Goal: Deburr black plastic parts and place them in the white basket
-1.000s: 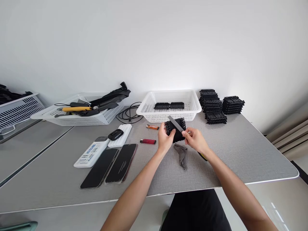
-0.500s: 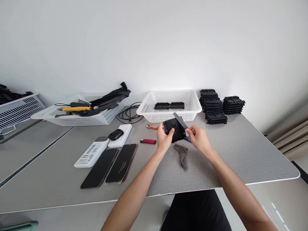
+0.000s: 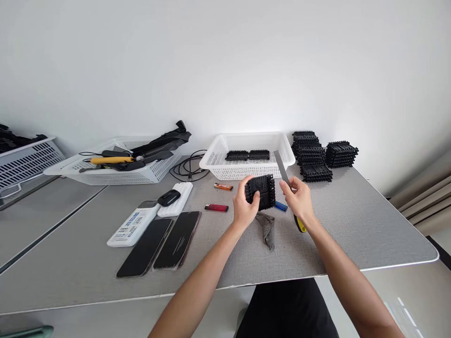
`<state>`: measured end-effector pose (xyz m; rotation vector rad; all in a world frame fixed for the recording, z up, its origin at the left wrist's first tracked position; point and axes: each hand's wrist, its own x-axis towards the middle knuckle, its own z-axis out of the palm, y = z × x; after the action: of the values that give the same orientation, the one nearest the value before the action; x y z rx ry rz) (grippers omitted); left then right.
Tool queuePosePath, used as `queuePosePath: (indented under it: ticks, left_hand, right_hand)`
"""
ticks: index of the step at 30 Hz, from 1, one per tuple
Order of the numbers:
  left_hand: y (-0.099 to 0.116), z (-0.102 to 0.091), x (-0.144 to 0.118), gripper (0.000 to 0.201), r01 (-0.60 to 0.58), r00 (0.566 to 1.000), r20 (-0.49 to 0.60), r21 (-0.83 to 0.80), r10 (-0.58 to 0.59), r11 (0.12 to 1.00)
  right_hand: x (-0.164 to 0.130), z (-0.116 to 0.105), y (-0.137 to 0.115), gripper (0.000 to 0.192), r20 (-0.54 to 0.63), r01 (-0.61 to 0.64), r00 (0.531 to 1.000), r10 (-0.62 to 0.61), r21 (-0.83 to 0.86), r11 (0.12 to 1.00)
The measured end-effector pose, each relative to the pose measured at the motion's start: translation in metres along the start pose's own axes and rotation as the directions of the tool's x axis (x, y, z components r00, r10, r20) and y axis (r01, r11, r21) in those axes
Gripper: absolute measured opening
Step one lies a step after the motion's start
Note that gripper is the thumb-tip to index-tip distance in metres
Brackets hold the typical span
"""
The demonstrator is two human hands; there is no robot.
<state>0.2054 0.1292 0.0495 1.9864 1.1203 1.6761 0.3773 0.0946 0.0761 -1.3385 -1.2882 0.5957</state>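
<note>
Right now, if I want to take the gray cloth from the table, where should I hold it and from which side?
Take the gray cloth at its nearer, narrow end, coming from above on the person's side. It lies crumpled and flat on the table; its far end sits under the left hand and the black part, so the near end is probably freer.

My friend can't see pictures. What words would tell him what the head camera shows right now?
A person's left hand holds a black plastic part above a grey table, while the right hand holds a flat metal file with a yellow handle beside it, apart from it. Behind sit a white basket and stacks of black parts; phones and lighters lie to the left.
</note>
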Motion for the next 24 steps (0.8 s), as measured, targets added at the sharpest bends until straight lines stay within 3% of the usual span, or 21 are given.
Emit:
queuePosePath:
  ticks: [8,14,17,20,24]
  left_hand:
    - [0.004,0.004,-0.009,0.03,-0.161,0.973,0.184,0.09,0.142,0.983]
    - [0.001,0.005,-0.012,0.029,-0.211,0.96,0.216,0.131,0.18,0.969]
    - [0.004,0.005,-0.01,0.032,-0.177,0.972,0.174,0.09,0.16,0.98]
    - [0.007,0.004,-0.006,0.031,-0.102,0.993,0.066,0.045,0.099,0.994]
    - [0.0,0.003,0.001,0.033,0.116,0.983,-0.131,-0.1,-0.129,0.988]
  right_hand:
    - [-0.003,0.001,-0.009,0.039,-0.025,0.02,0.999,-0.022,-0.066,0.998]
    - [-0.002,0.001,-0.005,0.041,-0.05,0.011,0.999,-0.016,-0.104,0.995]
    - [-0.002,0.0,-0.005,0.037,-0.028,0.015,0.999,-0.018,-0.104,0.994]
    - [-0.001,0.0,-0.005,0.035,0.004,0.02,1.0,-0.02,-0.099,0.995]
    - [0.0,-0.001,-0.003,0.038,0.065,-0.01,0.998,0.017,-0.109,0.994]
